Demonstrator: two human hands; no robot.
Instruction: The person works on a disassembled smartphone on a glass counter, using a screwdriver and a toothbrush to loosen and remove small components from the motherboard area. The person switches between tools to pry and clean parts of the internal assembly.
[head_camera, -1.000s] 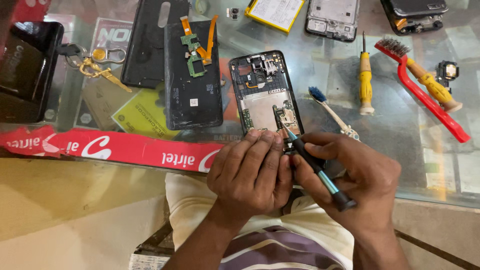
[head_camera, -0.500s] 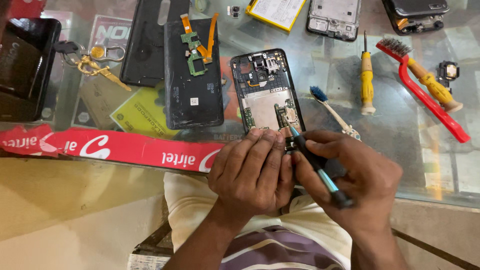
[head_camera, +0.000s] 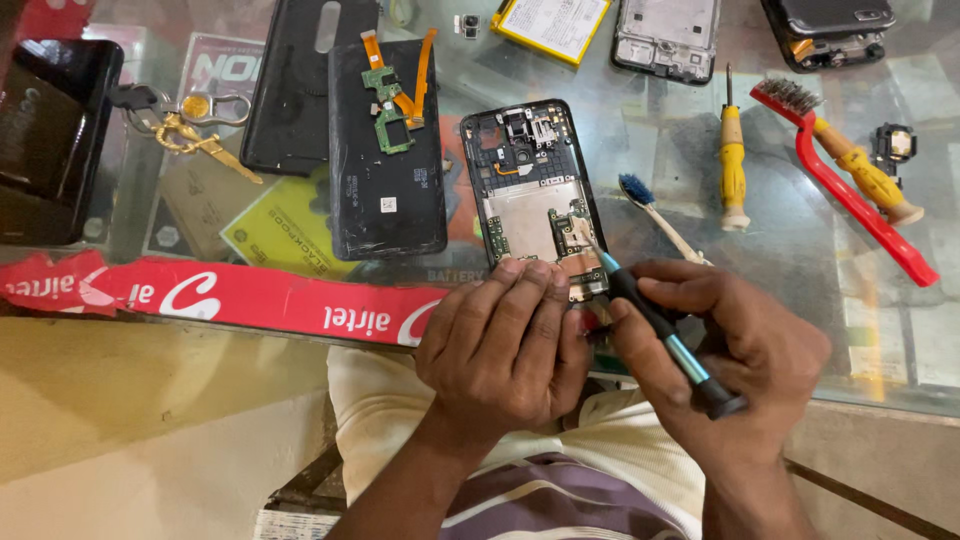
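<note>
1. Your glass counter (head_camera: 800, 300) carries phone parts, 1 red brush (head_camera: 850, 180) far right.
2. Your left hand (head_camera: 500, 345) lies curled over the near end of the opened phone (head_camera: 530, 200).
3. Your right hand (head_camera: 740, 350) grips the screwdriver (head_camera: 660, 335), tip on the phone's near end.

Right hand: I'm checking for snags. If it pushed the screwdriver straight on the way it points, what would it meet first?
The right hand aims the screwdriver up-left; its tip seems already on the opened phone, at the lower circuit board, though contact is unclear.

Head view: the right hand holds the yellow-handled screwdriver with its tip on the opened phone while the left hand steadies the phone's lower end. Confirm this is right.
Not quite. The head view shows the right hand holding a black and blue screwdriver; the yellow-handled screwdriver lies untouched on the glass. The left hand does steady the opened phone.
</note>
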